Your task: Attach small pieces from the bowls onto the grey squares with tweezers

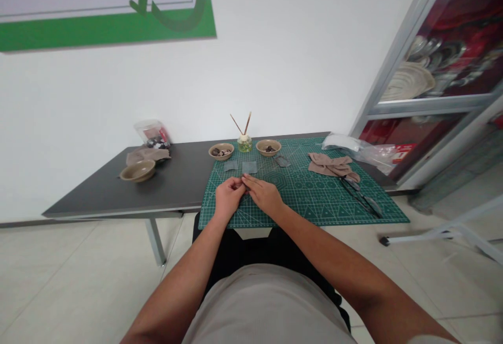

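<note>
My left hand and my right hand meet over the near left part of the green cutting mat. Both have their fingers pinched together on something small between them, too small to name. Just beyond the hands lie two small grey fabric squares on the mat. Two tan bowls with dark pieces stand at the mat's far edge, with a small glass jar holding two sticks between them.
A beige cloth and scissors lie on the mat's right side. An empty tan bowl, a folded cloth and a plastic container sit on the dark table at left. Plastic bags lie at the far right edge.
</note>
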